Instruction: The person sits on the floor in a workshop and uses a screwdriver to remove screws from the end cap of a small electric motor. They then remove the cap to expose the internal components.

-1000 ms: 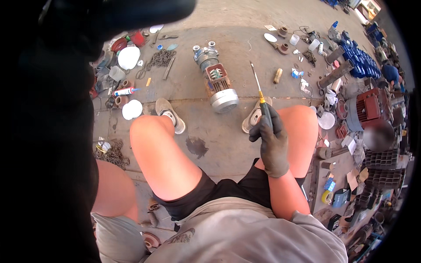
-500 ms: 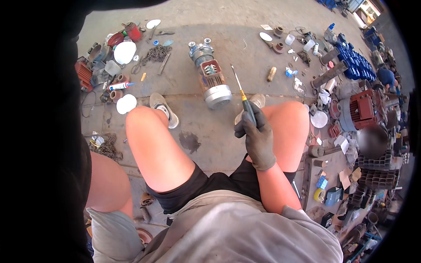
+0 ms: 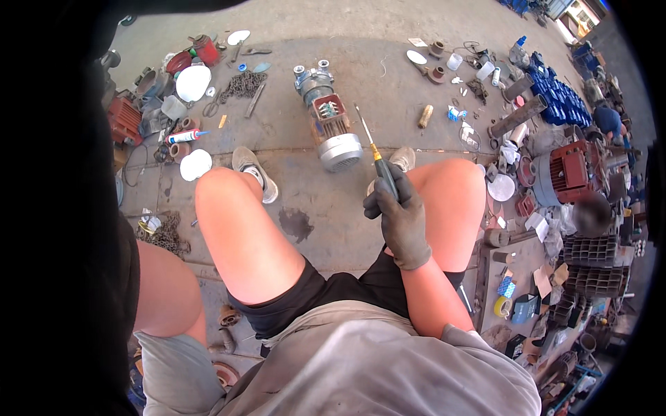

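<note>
My right hand (image 3: pixel 406 225), in a dark grey glove, is closed around the dark handle of a screwdriver (image 3: pixel 383 170) with a yellow collar. Its thin shaft points up and away, the tip near an electric motor (image 3: pixel 340 147). That motor lies on the floor beyond my feet, with a silver end cover toward me. Its reddish terminal box (image 3: pixel 328 109) is uncovered, with terminals showing inside. My left arm (image 3: pixel 166 288) is bent upward at the lower left and runs into a dark area along the picture's edge. Any fingers there cannot be made out.
To the left lie a sealant tube (image 3: pixel 184 136), white discs (image 3: pixel 193 83), a chain (image 3: pixel 243 84) and a red can (image 3: pixel 205 50). At right stand a larger red motor (image 3: pixel 570 168), pipes (image 3: pixel 517 116), blue parts (image 3: pixel 558 90) and yellow tape (image 3: pixel 503 306).
The whole view has shifted slightly. My right hand has moved a little to the left, bringing the screwdriver's tip closer to the motor. Its grip is unchanged.
</note>
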Motion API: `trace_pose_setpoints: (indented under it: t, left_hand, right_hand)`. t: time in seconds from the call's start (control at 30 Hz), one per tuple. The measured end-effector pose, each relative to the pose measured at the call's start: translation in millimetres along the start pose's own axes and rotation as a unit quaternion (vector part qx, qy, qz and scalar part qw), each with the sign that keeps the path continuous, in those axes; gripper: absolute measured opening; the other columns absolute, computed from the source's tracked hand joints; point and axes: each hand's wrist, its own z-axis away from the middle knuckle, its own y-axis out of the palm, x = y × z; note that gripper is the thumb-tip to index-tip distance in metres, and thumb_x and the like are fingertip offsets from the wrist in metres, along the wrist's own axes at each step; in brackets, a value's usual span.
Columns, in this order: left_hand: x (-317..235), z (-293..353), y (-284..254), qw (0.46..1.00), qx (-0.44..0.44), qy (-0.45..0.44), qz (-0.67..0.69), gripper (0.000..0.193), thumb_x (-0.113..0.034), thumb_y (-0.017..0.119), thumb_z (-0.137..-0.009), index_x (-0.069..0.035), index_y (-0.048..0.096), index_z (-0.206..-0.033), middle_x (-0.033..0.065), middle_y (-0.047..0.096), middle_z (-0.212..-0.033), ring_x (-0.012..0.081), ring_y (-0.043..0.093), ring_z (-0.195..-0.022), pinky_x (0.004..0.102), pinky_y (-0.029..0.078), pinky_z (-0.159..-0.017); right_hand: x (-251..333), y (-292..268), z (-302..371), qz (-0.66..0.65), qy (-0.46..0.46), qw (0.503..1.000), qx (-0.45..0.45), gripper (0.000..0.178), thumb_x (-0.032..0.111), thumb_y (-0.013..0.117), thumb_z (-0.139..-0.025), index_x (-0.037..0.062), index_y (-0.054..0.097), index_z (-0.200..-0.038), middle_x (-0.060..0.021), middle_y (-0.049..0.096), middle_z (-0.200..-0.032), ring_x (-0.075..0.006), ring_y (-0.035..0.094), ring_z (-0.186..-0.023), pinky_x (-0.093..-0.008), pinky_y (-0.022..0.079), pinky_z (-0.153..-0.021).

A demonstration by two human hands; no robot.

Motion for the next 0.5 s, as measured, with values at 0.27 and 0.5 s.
trace_pose_setpoints:
  t: [0.27, 0.5]
  left_hand:
    - [2, 0, 2, 1.000, 0.016, -0.005, -0.005, 0.070, -0.070, 0.062, -0.105, -0.002, 0.077, -0.105, 0.0052, 0.069, -0.086, 0.0190, 0.062, -0.073, 0.0381, 0.055, -0.073]
    - [0, -10, 1, 0.999, 0.037, -0.013, -0.004, 0.075, -0.075, 0.059, -0.104, -0.003, 0.077, -0.103, 0.0042, 0.067, -0.084, 0.0196, 0.060, -0.072, 0.0390, 0.054, -0.073]
  right_hand:
    - [-1, 0, 1, -0.009, -0.002, 1.000, 0.002, 0.050, 0.019, 0.066, -0.115, -0.0018, 0.056, -0.160, -0.0033, 0.069, -0.099, -0.0102, 0.067, -0.083, -0.0290, 0.057, -0.075]
    - [-6, -3, -2, -0.031, -0.008, 0.999, -0.005, 0.051, 0.017, 0.066, -0.116, 0.0010, 0.055, -0.163, -0.0035, 0.070, -0.097, -0.0092, 0.067, -0.082, -0.0287, 0.057, -0.074]
